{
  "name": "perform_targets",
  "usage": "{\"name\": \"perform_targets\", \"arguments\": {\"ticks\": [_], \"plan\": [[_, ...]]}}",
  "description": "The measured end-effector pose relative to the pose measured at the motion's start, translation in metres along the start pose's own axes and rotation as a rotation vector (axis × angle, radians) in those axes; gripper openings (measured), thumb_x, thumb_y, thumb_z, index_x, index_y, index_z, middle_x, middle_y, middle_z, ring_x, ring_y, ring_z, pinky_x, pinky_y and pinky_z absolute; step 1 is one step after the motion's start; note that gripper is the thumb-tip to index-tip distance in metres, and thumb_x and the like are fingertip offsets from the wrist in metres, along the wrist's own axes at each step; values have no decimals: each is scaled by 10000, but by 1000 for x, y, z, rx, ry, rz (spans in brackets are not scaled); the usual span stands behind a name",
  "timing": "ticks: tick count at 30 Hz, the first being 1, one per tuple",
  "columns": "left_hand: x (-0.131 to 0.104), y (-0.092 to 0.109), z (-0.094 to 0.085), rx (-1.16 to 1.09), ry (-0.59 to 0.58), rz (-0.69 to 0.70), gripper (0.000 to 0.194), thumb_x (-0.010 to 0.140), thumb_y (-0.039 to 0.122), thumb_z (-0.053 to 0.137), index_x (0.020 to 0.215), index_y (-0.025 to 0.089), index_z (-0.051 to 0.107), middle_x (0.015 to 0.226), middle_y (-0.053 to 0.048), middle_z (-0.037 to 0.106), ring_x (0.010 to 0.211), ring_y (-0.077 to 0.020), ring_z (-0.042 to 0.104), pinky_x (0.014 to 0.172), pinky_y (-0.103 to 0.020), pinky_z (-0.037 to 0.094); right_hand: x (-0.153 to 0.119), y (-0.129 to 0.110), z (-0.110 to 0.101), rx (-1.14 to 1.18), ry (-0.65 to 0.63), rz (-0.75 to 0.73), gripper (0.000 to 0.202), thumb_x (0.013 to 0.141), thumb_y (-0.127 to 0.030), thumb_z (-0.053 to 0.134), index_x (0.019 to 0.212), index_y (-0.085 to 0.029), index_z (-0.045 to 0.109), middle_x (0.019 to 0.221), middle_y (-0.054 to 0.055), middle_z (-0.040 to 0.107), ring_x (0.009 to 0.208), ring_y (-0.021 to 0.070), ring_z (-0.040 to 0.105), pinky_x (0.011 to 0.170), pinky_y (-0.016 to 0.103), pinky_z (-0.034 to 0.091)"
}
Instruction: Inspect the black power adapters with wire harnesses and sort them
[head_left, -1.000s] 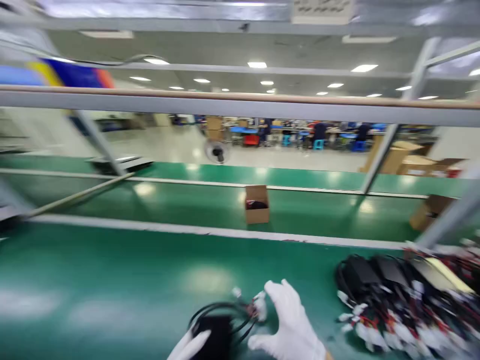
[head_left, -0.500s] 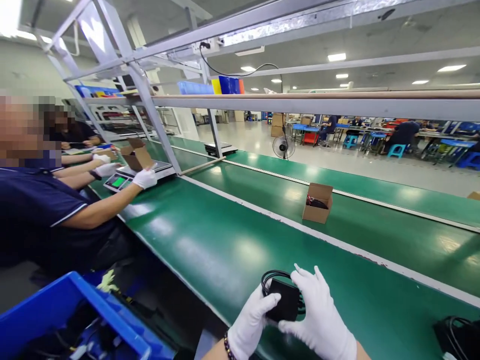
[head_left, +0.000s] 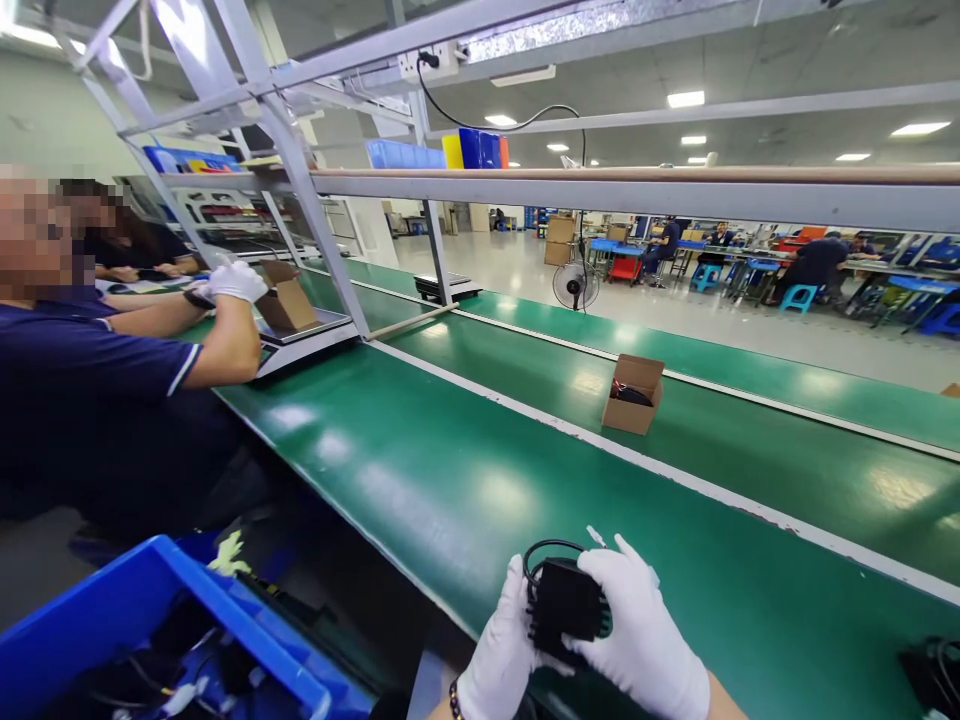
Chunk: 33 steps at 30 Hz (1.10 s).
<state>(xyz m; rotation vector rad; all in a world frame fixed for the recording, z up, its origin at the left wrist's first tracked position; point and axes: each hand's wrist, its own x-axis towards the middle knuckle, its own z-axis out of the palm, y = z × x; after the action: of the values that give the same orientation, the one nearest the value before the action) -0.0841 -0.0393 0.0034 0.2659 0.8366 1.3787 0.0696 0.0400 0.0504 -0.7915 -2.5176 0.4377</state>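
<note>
Small black boxy plastic adapter with its looped black cord (head_left: 564, 600) held just above the near edge of the glossy green conveyor belt (head_left: 450, 480). White-gloved left hand (head_left: 501, 655) and right hand (head_left: 639, 640) clasp it from either side — apparently steadying cord against body. Open brown cardboard carton (head_left: 632, 395) sits well apart, on the far lane.

Bright ceiling panel lights (head_left: 686, 98) glare off the glossy green tabletop (head_left: 465, 490); frame sharp, edges bowed by wide-angle distortion.
</note>
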Motion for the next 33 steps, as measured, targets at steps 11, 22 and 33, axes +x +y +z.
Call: {"name": "perform_targets", "arguments": {"ticks": [11, 22, 33], "plan": [[0, -3, -4, 87, 109, 33, 416, 778, 451, 698, 1051, 166, 566, 934, -89, 675, 732, -218, 661, 475, -270, 547, -2, 71, 1, -114, 181, 109, 534, 789, -420, 679, 1242, -199, 500, 1210, 140, 642, 1221, 359, 549, 1044, 605, 403], [-3, -6, 1, 137, 149, 5, 469, 805, 563, 640, 1043, 161, 591, 892, -83, 663, 764, -233, 661, 483, -278, 555, -16, 98, 2, -170, 180, 175, 512, 806, -455, 601, 1235, -190, 514, 1231, 145, 640, 1244, 347, 533, 1039, 562, 420], [-25, -14, 9, 153, 157, -64, 534, 711, 445, 780, 1140, 213, 563, 1021, -85, 700, 818, -238, 668, 489, -244, 485, -29, 87, -6, -56, 172, 207, 592, 704, -375, 738, 1228, -198, 527, 1195, 119, 644, 1219, 306, 547, 1078, 524, 366]]}}
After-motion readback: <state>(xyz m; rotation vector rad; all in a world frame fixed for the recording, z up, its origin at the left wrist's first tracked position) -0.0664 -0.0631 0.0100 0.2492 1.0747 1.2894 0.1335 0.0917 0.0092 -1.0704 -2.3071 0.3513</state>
